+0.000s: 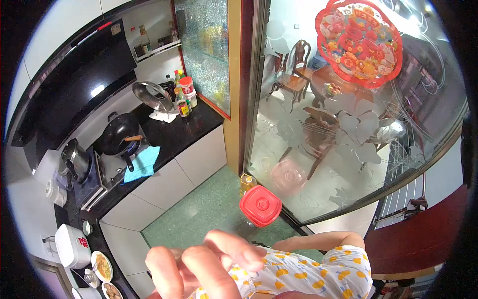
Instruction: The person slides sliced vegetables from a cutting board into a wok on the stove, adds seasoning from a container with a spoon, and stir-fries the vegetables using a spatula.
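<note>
- Green, speckled floor (pixel 194 214) spreads out ahead of the left hand (pixel 201 266).
- Ahead and to the hand's left, a black, glossy stone counter (pixel 199 121) runs over white, flat-fronted cabinets (pixel 201 153).
- Ahead and to its right stands a clear glass door (pixel 323 192) with frosted flower shapes; through it show a round wooden table (pixel 321 78) and at least two brown carved chairs (pixel 291 83).
- The left hand is half open, fingers bent and spread apart, with nothing seen in its grip. The right forearm (pixel 303 242) shows, but its hand is hidden, so its state cannot be told.
- One red, square-lidded plastic container (pixel 261 205) is just beyond the left hand and slightly right, nearest to it but untouched.
- One clear bottle of yellow oil (pixel 246 183) stands behind that container.
- Up and left of the hand: one black round wok (pixel 113 132), one shiny steel pot (pixel 78 158), one turquoise cloth (pixel 143 163) and one round glass lid (pixel 152 98).
- Left of the hand: one white rounded cooker (pixel 69 244) with a red mark, one small pale bowl (pixel 87 227) and two white dishes of food (pixel 103 267).
- One red-rimmed round decoration (pixel 358 42) hangs on the glass, far ahead and right.
</note>
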Demonstrator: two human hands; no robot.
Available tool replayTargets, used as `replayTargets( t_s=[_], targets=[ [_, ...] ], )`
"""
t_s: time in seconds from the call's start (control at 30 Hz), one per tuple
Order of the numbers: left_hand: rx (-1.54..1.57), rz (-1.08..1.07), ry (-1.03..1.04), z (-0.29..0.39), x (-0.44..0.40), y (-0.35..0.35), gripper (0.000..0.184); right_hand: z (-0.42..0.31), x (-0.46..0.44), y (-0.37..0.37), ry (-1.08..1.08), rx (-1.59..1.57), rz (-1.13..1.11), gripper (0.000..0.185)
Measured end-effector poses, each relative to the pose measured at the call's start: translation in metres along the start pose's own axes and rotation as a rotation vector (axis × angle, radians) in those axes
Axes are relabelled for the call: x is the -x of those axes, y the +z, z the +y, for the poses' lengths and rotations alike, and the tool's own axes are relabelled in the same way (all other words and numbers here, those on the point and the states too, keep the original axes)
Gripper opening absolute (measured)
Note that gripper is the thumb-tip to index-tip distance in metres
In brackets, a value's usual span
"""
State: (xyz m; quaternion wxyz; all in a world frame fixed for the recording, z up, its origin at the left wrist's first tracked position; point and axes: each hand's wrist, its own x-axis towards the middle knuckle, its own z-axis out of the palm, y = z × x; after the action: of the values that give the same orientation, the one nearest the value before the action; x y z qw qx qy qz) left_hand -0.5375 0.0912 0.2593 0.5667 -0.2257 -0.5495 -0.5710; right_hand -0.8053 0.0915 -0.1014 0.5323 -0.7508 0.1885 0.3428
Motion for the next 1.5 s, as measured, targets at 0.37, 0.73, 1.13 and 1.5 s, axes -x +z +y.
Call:
replayTargets(
  t_s=[0.37, 0.73, 1.13, 1.5],
  targets=[
    [0.017, -0.012, 0.174, -0.021, -0.01, 0.008, 0.044, -0.027, -0.002, -0.002, -0.032, 0.063, 0.047, 0.045],
    [-0.056, 0.145, 0.38, -0.022, -0.007, 0.025, 0.033, -0.047, -0.008, 0.001, -0.046, 0.081, -0.013, 0.045],
    [-0.432, 0.381, -0.033, 0.026, 0.064, -0.002, 0.033, -0.055, 0.022, -0.043, 0.024, 0.085, -0.043, 0.045],
    [-0.778, 1.47, -0.64, -0.006, 0.316, -0.023, 0.023, -0.059, 0.03, -0.097, 0.125, 0.151, -0.112, 0.043]
  ],
)
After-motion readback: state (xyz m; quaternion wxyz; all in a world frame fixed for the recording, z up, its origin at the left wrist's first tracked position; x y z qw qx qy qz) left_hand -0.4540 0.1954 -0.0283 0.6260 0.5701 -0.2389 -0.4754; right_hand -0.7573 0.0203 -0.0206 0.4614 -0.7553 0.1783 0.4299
